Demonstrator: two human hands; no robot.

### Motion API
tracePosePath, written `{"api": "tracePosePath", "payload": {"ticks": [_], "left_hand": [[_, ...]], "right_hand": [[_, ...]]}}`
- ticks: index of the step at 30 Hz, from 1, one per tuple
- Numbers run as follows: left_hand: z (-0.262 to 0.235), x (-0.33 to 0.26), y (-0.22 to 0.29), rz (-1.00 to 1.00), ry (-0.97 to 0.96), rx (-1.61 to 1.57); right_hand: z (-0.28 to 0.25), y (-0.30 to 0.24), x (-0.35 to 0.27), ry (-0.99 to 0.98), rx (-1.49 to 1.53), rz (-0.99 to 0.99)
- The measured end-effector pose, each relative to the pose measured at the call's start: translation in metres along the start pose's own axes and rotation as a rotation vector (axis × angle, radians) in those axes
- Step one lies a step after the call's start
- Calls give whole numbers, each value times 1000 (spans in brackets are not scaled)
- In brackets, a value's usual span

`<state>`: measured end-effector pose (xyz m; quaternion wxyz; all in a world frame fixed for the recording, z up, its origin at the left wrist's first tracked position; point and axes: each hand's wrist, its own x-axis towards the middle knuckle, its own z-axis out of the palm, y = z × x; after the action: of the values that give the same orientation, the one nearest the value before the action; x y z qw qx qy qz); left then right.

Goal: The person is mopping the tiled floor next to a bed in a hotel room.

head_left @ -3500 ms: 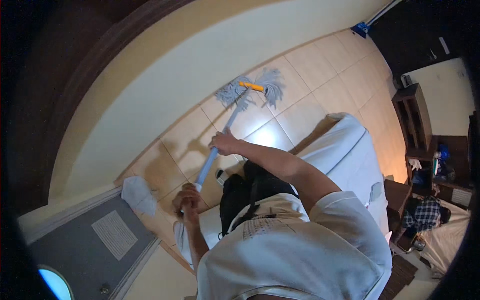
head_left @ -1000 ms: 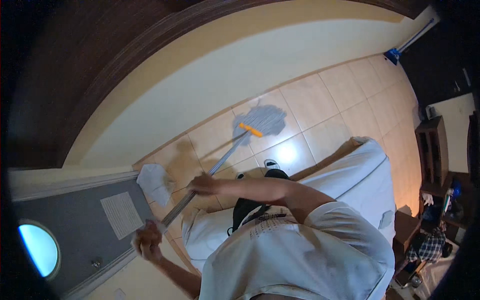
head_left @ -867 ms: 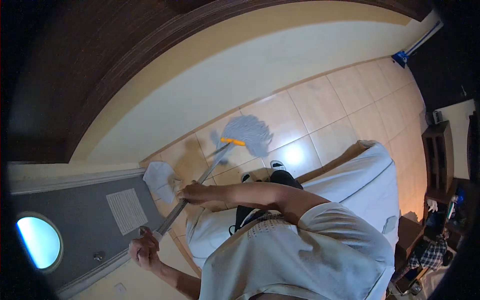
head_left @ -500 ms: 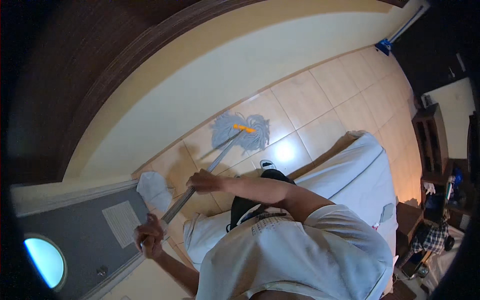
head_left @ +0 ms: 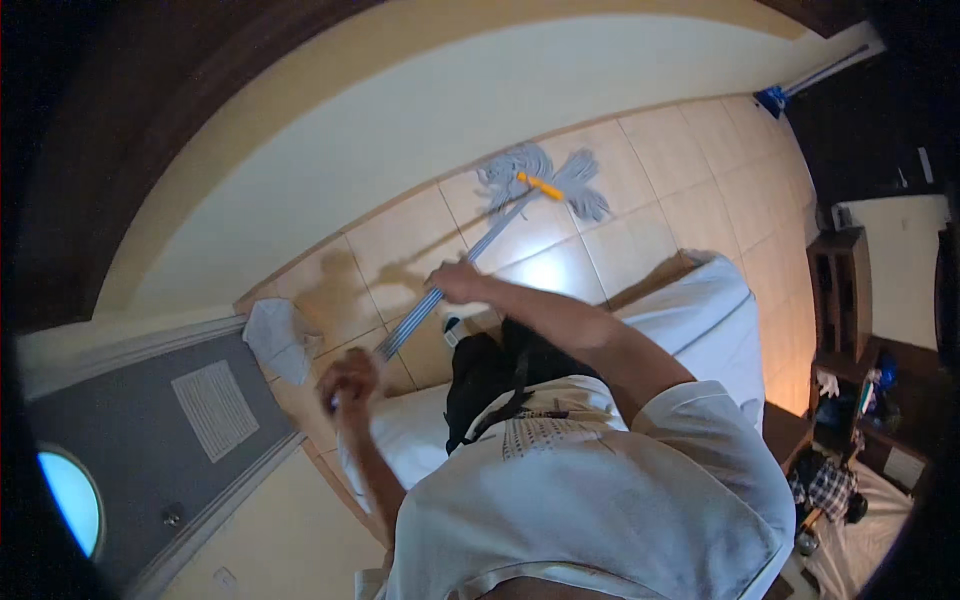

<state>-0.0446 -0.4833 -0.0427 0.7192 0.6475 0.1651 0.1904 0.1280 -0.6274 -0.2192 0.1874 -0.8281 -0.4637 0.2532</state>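
Observation:
A string mop [head_left: 541, 187] with grey strands and an orange clamp lies spread on the tiled floor, close to the foot of the wall. Its striped handle slants back toward me. My right hand [head_left: 459, 281] is closed around the handle partway down. Nearer its top end, my left hand [head_left: 349, 380] grips the same handle, somewhat blurred by motion. The handle's end is hidden in that hand.
A white-covered bed [head_left: 690, 310] stands to my right. On the left are a grey door [head_left: 110, 430] with a round window and a white bag [head_left: 281, 338] on the floor. A blue-headed cleaning tool [head_left: 771, 101] leans in the far right corner. Dark shelves [head_left: 840, 295] line the right side.
The mop head has slid away from me and to the right along the wall. Both hands have moved forward and right with the handle, still gripping it. My foot has shifted left.

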Motion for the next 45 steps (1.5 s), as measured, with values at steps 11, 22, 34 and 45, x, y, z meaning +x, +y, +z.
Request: {"api": "tracePosePath", "payload": {"ticks": [11, 22, 34, 45], "left_hand": [[-55, -16, 125, 452, -229, 144], [-29, 39, 51, 60, -460, -175], [122, 72, 48, 252, -677, -76], [257, 70, 49, 178, -871, -103]], "right_hand": [[13, -166, 61, 280, 337, -506], [3, -61, -26, 434, 382, -13], [-48, 42, -64, 626, 207, 194], [-94, 113, -174, 713, 316, 199]]}}
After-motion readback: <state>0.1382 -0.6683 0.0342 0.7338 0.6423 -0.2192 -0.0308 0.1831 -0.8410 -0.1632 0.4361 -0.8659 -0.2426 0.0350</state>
